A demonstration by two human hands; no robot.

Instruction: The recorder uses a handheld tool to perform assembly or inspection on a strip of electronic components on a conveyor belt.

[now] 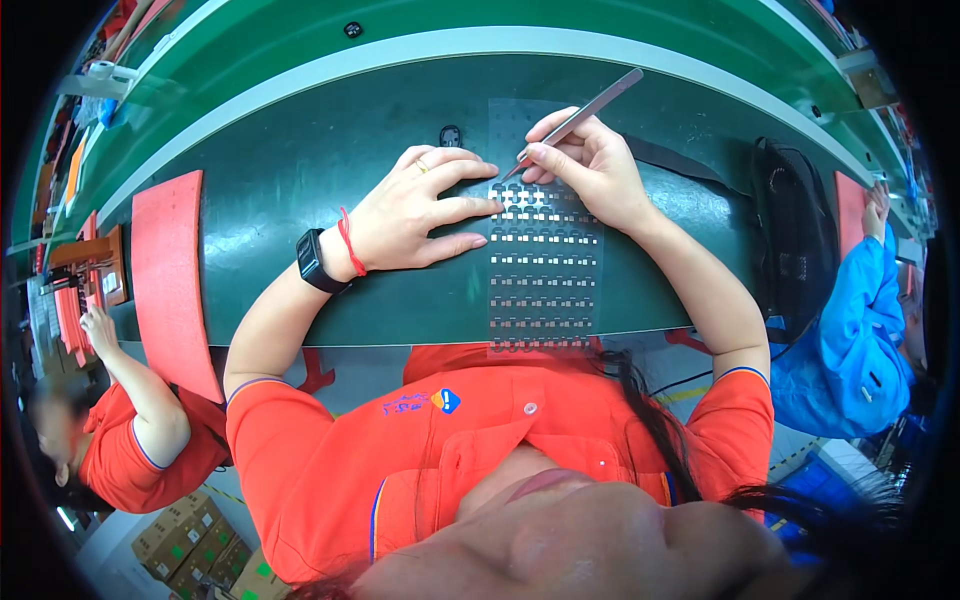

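Observation:
A clear sheet (pixel 543 290) with rows of small dark and silvery pieces lies on the green table, its lower end reaching past the near edge. My right hand (pixel 590 165) pinches a pair of metal tweezers (pixel 606 98), whose tip points down at the sheet's upper left part. Flat on the table, my left hand (pixel 430 210) has its fingers apart, and the fingertips touch the sheet's left edge near the top rows. Whether the tweezers' tip grips a piece is too small to tell.
Beyond my left hand lies a small black object (pixel 450 135). A red mat (pixel 172 285) is at the left, and a black bag (pixel 795 240) stands at the right. A white-edged ledge (pixel 500 42) runs along the back. Other people sit at both sides.

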